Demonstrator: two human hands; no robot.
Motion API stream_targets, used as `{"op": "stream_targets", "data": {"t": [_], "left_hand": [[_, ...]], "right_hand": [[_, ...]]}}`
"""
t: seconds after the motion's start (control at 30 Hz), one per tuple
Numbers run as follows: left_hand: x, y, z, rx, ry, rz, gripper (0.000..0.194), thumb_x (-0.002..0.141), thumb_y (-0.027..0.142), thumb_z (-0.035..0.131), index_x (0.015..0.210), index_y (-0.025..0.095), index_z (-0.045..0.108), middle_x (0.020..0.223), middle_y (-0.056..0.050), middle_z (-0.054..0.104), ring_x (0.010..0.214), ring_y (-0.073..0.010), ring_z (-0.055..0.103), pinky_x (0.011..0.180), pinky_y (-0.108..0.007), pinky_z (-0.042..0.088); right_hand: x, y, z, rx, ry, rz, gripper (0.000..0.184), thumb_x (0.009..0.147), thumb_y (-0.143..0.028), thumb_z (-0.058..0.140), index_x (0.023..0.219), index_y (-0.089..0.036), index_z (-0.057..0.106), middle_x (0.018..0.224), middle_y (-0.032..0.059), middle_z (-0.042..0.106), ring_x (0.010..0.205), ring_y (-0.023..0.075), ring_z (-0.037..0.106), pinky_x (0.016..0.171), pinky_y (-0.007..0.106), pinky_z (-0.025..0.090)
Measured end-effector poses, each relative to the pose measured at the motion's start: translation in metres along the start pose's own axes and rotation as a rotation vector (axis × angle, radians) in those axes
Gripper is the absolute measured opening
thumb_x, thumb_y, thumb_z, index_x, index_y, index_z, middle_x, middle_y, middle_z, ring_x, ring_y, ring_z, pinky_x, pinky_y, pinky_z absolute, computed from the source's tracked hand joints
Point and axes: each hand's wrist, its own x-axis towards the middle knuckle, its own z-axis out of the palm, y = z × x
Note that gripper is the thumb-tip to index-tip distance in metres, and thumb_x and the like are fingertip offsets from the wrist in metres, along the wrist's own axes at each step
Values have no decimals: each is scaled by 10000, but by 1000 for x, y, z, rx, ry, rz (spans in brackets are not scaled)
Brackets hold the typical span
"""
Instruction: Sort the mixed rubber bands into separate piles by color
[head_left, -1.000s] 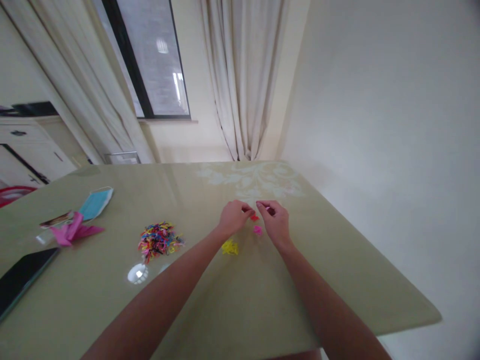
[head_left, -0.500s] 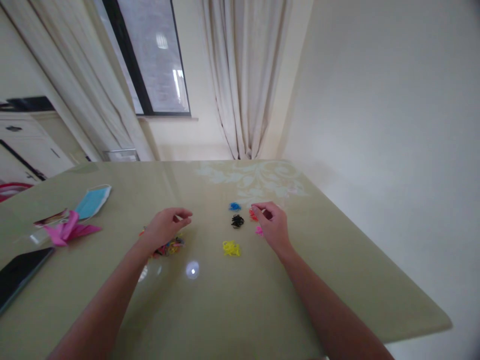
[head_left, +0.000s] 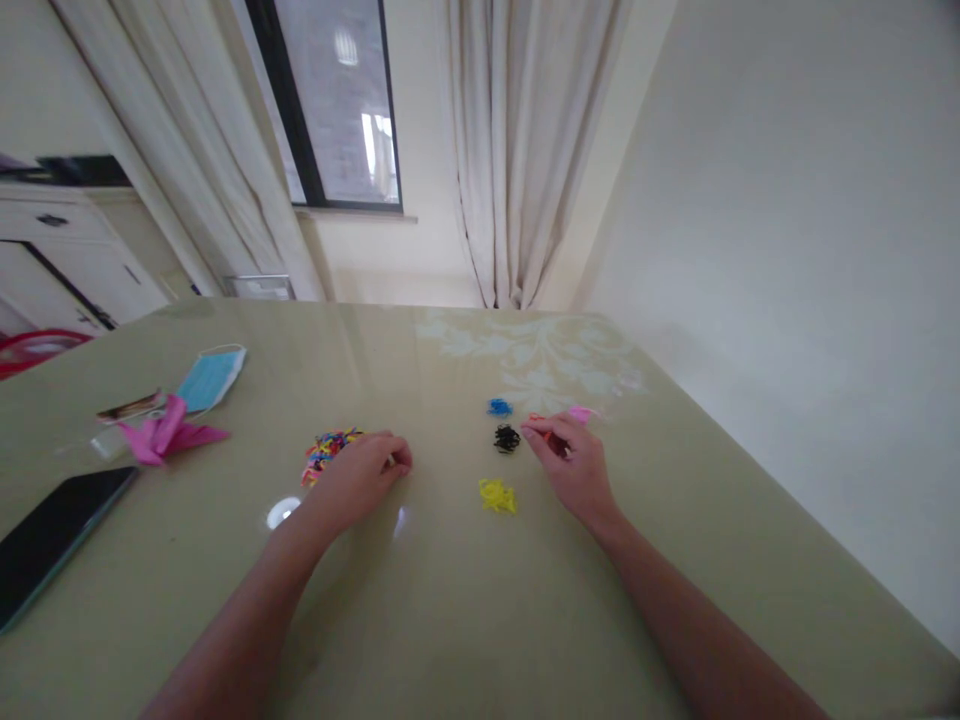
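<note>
My left hand (head_left: 366, 474) rests low over the right side of a mixed pile of small coloured rubber bands (head_left: 324, 452). Its fingers are curled together, and whatever lies between them is too small to see. My right hand (head_left: 571, 462) is pinched closed beside the black bands (head_left: 507, 438), its fingertips hiding any content. It partly covers red bands (head_left: 535, 417); pink ones (head_left: 581, 412) show just behind it. A blue cluster (head_left: 499, 407) sits beyond the black one, and a yellow cluster (head_left: 497, 496) lies nearer to me.
On the left of the table (head_left: 450, 620) lie a dark phone (head_left: 64, 530), a pink folded paper shape (head_left: 169, 432) and a blue face mask (head_left: 212, 380). A white wall (head_left: 795, 260) runs along the right side. Curtains and a window stand behind.
My left hand has gone from beside my right hand to the mixed pile, uncovering the blue and black clusters. Its fingers have curled in. My right hand stays pinched; the view has shifted.
</note>
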Motion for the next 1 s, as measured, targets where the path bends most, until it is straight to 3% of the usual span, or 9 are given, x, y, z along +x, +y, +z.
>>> {"op": "stream_targets", "data": {"t": [0.23, 0.4, 0.5, 0.6, 0.67, 0.73, 0.83, 1.0], "left_hand": [[-4, 7, -1, 110, -12, 12, 152, 917, 180, 576, 878, 203, 721, 1020, -78, 706, 1003, -254, 665, 887, -354, 456], [-3, 6, 8, 187, 29, 111, 205, 953, 151, 490, 871, 188, 674, 1013, -106, 664, 1008, -274, 610, 908, -399, 448], [-1, 16, 10, -10, 161, 173, 223, 990, 178, 435, 873, 189, 625, 1007, -99, 650, 988, -254, 582, 910, -399, 455], [-1, 40, 7, -487, 266, 177, 182, 1024, 309, 479, 935, 200, 595, 873, -31, 635, 826, -185, 585, 761, -312, 481], [-3, 58, 6, -778, 328, 184, 177, 994, 361, 564, 970, 194, 619, 805, -3, 630, 763, -158, 599, 698, -273, 492], [-6, 73, 8, -918, 328, 196, 194, 967, 358, 634, 1050, 187, 671, 834, -10, 683, 795, -150, 646, 743, -265, 525], [-11, 86, 12, -928, 292, 236, 170, 954, 329, 676, 1029, 190, 739, 868, -28, 738, 817, -148, 687, 760, -254, 546], [-17, 92, 14, -787, 321, 283, 124, 950, 294, 697, 951, 204, 782, 883, -34, 780, 806, -145, 715, 753, -237, 560]], "right_hand": [[-1, -6, -2, 0, -1, -30, 187, 965, -291, 665, 903, -190, 809, 739, 27, 648, 604, 142, 519, 583, 277, 426], [0, -8, -3, -1, 2, -31, 188, 967, -284, 662, 909, -185, 812, 753, 35, 663, 608, 143, 524, 590, 280, 428], [0, -10, -4, 9, 9, -36, 188, 968, -286, 665, 908, -183, 810, 761, 39, 667, 607, 142, 520, 587, 283, 425], [-2, -18, -4, 50, -5, -38, 186, 971, -299, 669, 926, -192, 814, 752, 33, 661, 598, 138, 507, 578, 280, 423], [-5, -26, -5, 118, -60, -22, 183, 966, -330, 688, 952, -201, 816, 747, 29, 668, 595, 134, 507, 566, 273, 418], [-9, -36, -4, 216, -165, 14, 196, 952, -369, 716, 1008, -211, 817, 768, 29, 694, 609, 132, 529, 560, 264, 419], [-16, -49, 0, 359, -299, 100, 265, 936, -424, 736, 1084, -219, 814, 801, 32, 725, 629, 130, 560, 559, 252, 430], [-22, -55, 6, 452, -307, 272, 300, 882, -476, 779, 956, -189, 824, 712, 34, 719, 572, 131, 569, 519, 250, 453]]}}
